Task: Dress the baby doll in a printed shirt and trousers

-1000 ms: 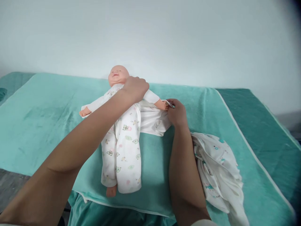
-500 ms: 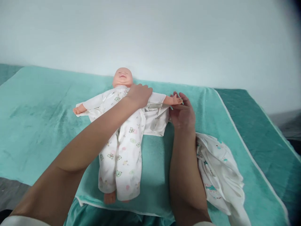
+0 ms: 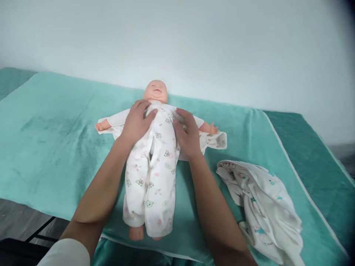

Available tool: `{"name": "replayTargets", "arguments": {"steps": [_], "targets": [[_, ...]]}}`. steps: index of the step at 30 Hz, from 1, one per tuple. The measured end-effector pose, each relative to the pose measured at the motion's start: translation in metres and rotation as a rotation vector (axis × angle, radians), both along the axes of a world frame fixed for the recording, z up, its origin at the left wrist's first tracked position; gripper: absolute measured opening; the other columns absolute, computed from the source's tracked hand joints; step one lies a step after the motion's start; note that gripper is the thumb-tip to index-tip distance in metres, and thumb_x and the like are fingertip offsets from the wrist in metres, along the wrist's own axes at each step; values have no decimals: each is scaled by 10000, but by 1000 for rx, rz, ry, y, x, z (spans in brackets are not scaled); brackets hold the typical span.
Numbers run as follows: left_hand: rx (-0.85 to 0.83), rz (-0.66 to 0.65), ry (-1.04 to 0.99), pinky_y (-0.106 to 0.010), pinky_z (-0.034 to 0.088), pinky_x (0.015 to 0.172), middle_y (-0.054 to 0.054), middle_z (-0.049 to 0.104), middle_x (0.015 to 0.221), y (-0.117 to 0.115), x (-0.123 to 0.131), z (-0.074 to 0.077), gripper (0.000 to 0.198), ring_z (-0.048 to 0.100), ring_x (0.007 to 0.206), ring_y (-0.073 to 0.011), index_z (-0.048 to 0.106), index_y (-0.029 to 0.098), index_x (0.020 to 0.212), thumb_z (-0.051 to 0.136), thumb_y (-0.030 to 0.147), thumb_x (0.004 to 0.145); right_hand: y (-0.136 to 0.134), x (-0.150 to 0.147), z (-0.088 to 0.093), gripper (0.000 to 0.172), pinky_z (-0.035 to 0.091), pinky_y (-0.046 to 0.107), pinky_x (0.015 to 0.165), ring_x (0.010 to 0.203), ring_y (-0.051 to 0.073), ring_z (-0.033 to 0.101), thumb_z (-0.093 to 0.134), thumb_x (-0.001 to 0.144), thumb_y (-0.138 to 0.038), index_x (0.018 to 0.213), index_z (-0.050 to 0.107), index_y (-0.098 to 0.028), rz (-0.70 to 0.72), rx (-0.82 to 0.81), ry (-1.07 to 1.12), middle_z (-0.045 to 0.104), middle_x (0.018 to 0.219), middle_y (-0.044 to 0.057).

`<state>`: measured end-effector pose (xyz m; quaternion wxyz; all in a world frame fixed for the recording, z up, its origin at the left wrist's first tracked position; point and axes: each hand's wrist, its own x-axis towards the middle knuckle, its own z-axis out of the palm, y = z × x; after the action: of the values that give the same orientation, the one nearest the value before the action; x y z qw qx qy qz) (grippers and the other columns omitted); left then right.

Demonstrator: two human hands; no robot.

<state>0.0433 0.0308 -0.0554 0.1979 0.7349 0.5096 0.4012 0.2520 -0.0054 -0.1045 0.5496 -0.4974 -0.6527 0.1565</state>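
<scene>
A baby doll (image 3: 156,90) lies on its back on a teal mat (image 3: 66,147), arms stretched out to both sides. It has on a white patterned romper (image 3: 159,177); its feet show below the leg ends. A printed sleeve (image 3: 219,140) lies under the doll's arm on the right. My left hand (image 3: 138,120) rests on the chest's left side, thumb apart from the fingers. Over the other side of the chest is my right hand (image 3: 188,133), fingers and thumb apart at the romper's edge, slightly blurred. Under the hands, part of the cloth is hidden.
A crumpled white garment with teal prints (image 3: 266,214) lies on the mat at the right. Behind the doll rises a pale wall (image 3: 177,44). Darker teal cloth (image 3: 313,159) covers the far right side. Grey floor (image 3: 16,214) shows at the lower left.
My right hand has left the doll's hand and moved left to the chest. My left hand has shifted from the shoulder to the chest's left side. The printed sleeve now lies spread out.
</scene>
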Motion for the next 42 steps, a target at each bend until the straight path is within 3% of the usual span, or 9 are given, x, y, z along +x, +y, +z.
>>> {"name": "replayTargets", "arguments": {"steps": [5, 9, 16, 23, 27, 30, 34, 38, 42], "targets": [[84, -16, 39, -428, 479, 1104, -120, 625, 1324, 1, 3, -5, 199, 584, 1293, -265, 566, 214, 984, 668, 383, 957, -6, -15, 4, 379, 346, 533, 1300, 1471, 260, 482, 568, 1044, -510, 1339, 608, -276, 129, -86, -12, 544, 1542, 79], [409, -38, 210, -416, 471, 964, -120, 679, 1160, -5, 10, -8, 329, 619, 1139, -271, 566, 204, 859, 617, 494, 1008, -11, -14, 10, 438, 306, 555, 1313, 1526, 284, 407, 677, 986, -558, 1325, 605, -291, 189, -35, -64, 487, 1577, 78], [728, -54, 189, -340, 275, 613, 7, 454, 604, -12, 16, -19, 555, 439, 590, -148, 472, 212, 657, 431, 588, 1064, -15, -22, 14, 402, 521, 471, 922, 1010, 259, 562, 752, 921, -610, 905, 647, -222, 131, 59, -53, 610, 989, 79], [478, -24, 61, -336, 211, 603, 29, 302, 508, -22, -1, -24, 676, 235, 524, -116, 337, 205, 567, 382, 686, 1039, -17, -11, 17, 676, 334, 342, 669, 618, 138, 361, 659, 978, -652, 567, 377, -195, 153, 33, -117, 363, 557, -18], [113, 66, -145, -323, 233, 595, 35, 273, 521, -33, -32, -34, 692, 273, 540, -111, 303, 208, 572, 404, 740, 1003, -24, 3, 12, 751, 220, 310, 583, 584, 109, 263, 570, 969, -764, 574, 281, -194, 158, -211, -88, 259, 563, -24], [-147, 65, -266, -301, 284, 600, 38, 367, 574, -46, -57, -42, 619, 345, 594, -119, 419, 210, 623, 504, 716, 969, -38, 13, 4, 753, 218, 290, 572, 607, 111, 285, 596, 900, -840, 608, 341, -194, 150, -347, -75, 298, 598, -21], [-326, -99, -245, -272, 389, 717, 24, 608, 839, -68, -81, -50, 424, 504, 778, -139, 631, 208, 912, 769, 601, 828, -66, 23, -4, 584, 427, 287, 707, 826, 181, 534, 739, 836, -772, 913, 653, -199, 284, -444, -45, 591, 864, 19], [-273, -253, -305, -282, 453, 886, -38, 625, 1154, -81, -90, -57, 495, 572, 1041, -188, 652, 211, 1011, 882, 527, 707, -90, 22, -5, 565, 464, 316, 906, 1070, 232, 594, 854, 791, -590, 1179, 694, -212, 328, -494, -28, 666, 1117, 36], [-71, -171, -258, -306, 443, 852, -22, 618, 933, -87, -80, -62, 260, 563, 924, -177, 570, 207, 745, 793, 339, 767, -102, -1, -7, 287, 402, 295, 728, 762, 167, 511, 741, 815, -449, 811, 631, -184, 129, -405, -117, 589, 779, -2]]}}
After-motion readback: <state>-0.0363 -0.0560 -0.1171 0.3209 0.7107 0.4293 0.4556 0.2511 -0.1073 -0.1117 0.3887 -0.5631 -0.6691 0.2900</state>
